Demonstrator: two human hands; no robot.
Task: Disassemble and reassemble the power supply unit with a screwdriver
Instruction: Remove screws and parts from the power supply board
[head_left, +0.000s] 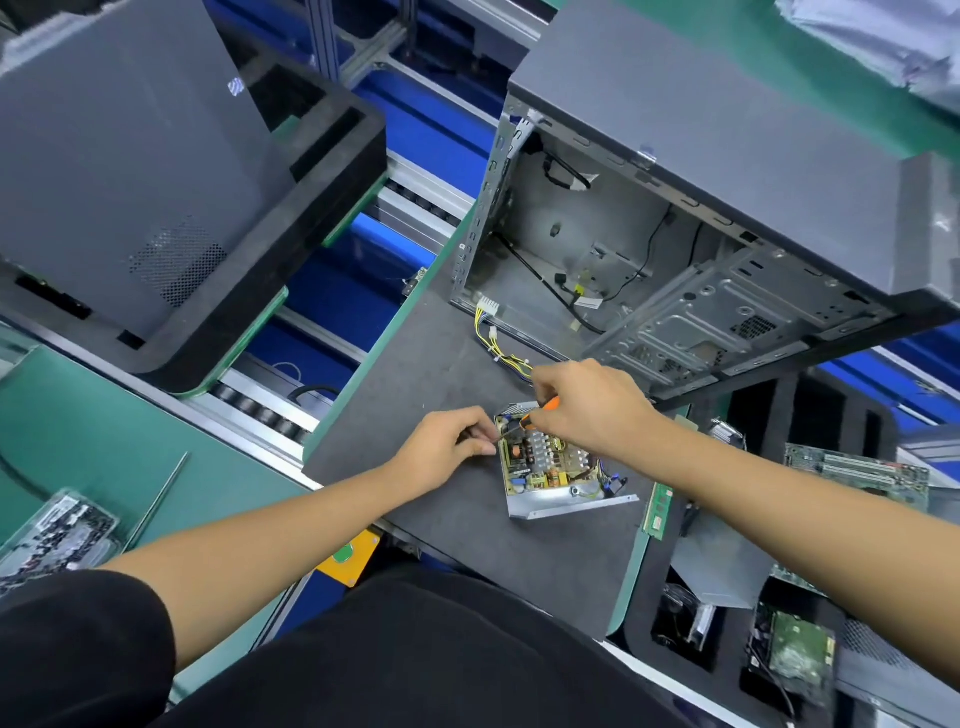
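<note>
The power supply unit (556, 467) lies opened on the dark grey mat (426, 364), near its right edge and toward the side closest to me, with the circuit board and its components facing up and the metal shell beneath. My right hand (587, 405) is curled around the orange handle of the screwdriver (535, 410), which slants down to the left so its tip meets the far-left corner of the board. My left hand (447, 447) rests on the mat just beside the unit's left edge, thumb and fingertips pinched together at that same corner; whatever they hold is too small for me to make out. A bundle of yellow wires (498, 343) runs from the unit's far side toward the open computer case (675, 234), which stands at the mat's far right corner with its side panel off. A memory stick (658, 512) lies at the mat's right edge. Beyond that edge, foam trays hold a motherboard (857, 473) and a hard drive (795, 654).
</note>
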